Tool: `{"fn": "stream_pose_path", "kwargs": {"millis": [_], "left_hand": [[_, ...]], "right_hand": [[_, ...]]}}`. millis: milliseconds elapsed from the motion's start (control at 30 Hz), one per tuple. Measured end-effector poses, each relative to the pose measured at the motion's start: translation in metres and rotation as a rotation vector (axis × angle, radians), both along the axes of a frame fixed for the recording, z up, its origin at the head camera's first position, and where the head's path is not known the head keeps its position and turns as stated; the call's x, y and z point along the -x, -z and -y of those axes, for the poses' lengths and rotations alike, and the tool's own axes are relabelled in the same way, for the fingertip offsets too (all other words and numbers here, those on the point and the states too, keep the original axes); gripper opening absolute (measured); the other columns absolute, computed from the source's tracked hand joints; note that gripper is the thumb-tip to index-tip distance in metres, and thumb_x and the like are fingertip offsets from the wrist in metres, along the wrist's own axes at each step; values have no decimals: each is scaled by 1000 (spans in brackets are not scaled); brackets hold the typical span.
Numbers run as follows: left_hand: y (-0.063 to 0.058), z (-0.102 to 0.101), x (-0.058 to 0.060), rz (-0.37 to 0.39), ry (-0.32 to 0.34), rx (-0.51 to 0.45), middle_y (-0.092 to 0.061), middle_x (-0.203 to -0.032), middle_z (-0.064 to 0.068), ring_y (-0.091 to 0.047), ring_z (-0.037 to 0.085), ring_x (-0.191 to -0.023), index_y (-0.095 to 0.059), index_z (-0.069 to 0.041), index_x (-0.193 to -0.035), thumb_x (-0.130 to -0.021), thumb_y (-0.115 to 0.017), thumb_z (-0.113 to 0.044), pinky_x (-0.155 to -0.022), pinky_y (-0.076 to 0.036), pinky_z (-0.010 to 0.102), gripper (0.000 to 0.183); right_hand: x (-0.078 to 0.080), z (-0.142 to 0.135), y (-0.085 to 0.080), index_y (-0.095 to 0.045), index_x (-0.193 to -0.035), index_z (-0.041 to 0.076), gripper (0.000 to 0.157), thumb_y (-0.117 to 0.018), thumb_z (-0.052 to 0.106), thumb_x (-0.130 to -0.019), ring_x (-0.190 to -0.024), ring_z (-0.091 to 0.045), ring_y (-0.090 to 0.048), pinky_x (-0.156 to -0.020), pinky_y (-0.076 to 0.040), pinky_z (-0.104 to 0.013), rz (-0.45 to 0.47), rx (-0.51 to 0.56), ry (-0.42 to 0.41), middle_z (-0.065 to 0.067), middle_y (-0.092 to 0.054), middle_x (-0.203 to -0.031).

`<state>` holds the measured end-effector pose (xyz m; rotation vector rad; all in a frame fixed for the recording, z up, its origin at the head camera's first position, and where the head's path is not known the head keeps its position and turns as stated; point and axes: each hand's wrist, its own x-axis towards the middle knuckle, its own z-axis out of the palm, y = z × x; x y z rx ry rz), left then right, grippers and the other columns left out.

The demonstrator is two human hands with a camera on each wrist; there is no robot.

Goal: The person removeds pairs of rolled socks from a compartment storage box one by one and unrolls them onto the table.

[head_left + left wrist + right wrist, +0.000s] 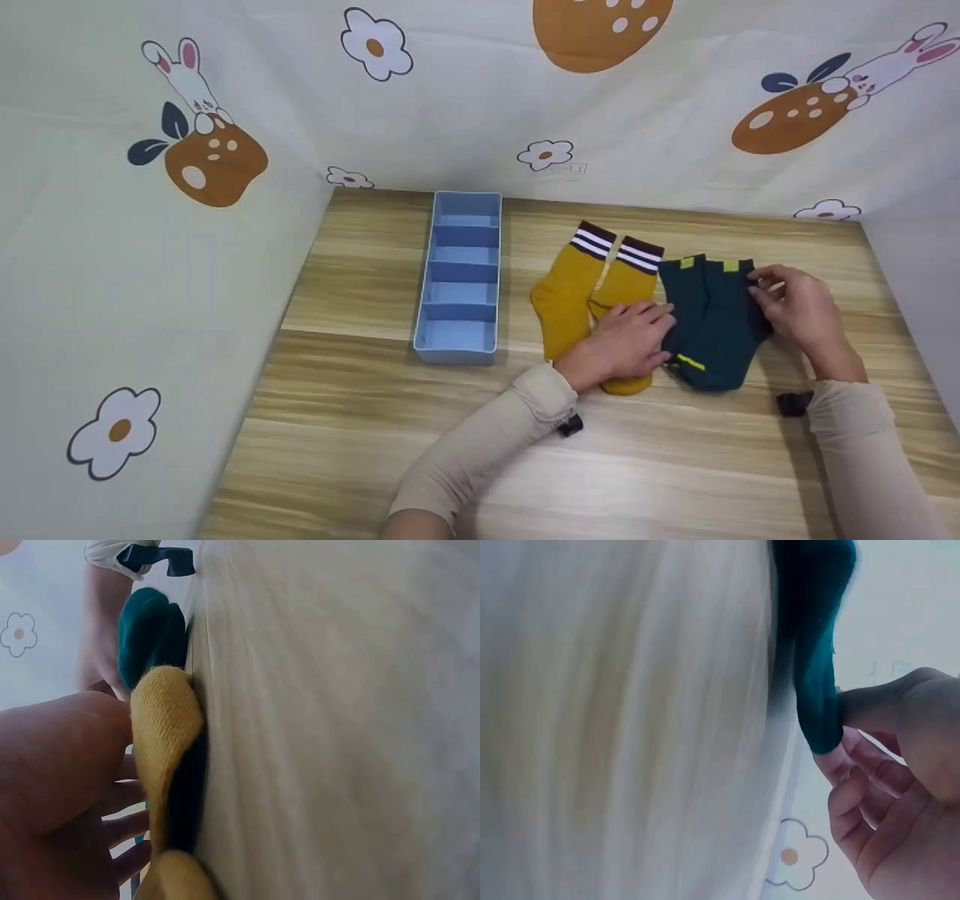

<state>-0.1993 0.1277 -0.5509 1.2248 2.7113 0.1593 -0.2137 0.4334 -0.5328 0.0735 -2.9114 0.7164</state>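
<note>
Two dark green socks point(726, 322) with yellow tabs at the cuffs lie side by side, partly overlapping. My right hand point(799, 307) pinches the right edge of the right green sock between thumb and fingers; in the right wrist view that sock edge point(821, 705) meets the thumb and fingertips. To their left lie two mustard socks point(566, 300) with dark cuffs and white stripes. My left hand point(630, 341) lies across the right mustard sock, its fingers extended to the left green sock's edge. The left wrist view shows a mustard toe point(166, 716) beside the palm.
A blue box point(457, 356) with several compartments in a row stands left of the socks on the wooden table point(360, 420). Patterned cloth walls point(450, 127) enclose the table at the back and sides. A black wrist device point(793, 405) sits at the right cuff.
</note>
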Motion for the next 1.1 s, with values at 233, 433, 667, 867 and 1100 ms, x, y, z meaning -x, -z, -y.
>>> {"fn": "stream_pose_path", "kwargs": {"millis": [233,433,667,867,1100], "left_hand": [[-2,0,0,38,-1,0,-29,-179,-11,-31,14,-162,-41,-28,-164,-112,-49,-54,-127,-32,33,59],[-1,0,-2,41,-6,-3,-27,-179,-10,-29,14,-163,-40,-29,-165,-116,-35,-53,-130,-30,34,55],[-1,-1,-5,71,-24,13,-22,-181,-9,-24,14,-165,-35,-27,-169,-109,-38,-70,-132,-26,37,74],[-4,-7,-7,57,-46,87,-14,-183,-7,-20,13,-167,-27,-23,-173,-109,-41,-68,-133,-24,34,80],[-5,-11,-9,24,-56,106,-12,-184,-5,-19,14,-167,-26,-20,-173,-110,-41,-65,-132,-25,34,79]], "right_hand": [[1,-11,-2,-76,-119,2,19,-68,7,-102,-87,-34,-70,-61,-43,-21,19,-42,34,-23,-75,-107],[-3,-12,-2,-75,-117,-1,19,-67,7,-103,-98,-47,-69,-73,-54,-47,-6,-64,29,-30,-72,-114],[-21,0,-3,-74,-115,-5,24,-77,12,-99,-105,-49,-60,-88,-48,-66,-54,-75,-79,-30,-65,-114],[-37,15,-1,-70,-127,-3,53,-86,35,-94,-119,-46,-59,-103,-47,-70,30,-63,-207,-28,-65,-128],[-51,21,1,-55,-149,0,88,-90,51,-86,-140,-56,-44,-111,-37,-80,173,-71,-232,-34,-48,-155]]}}
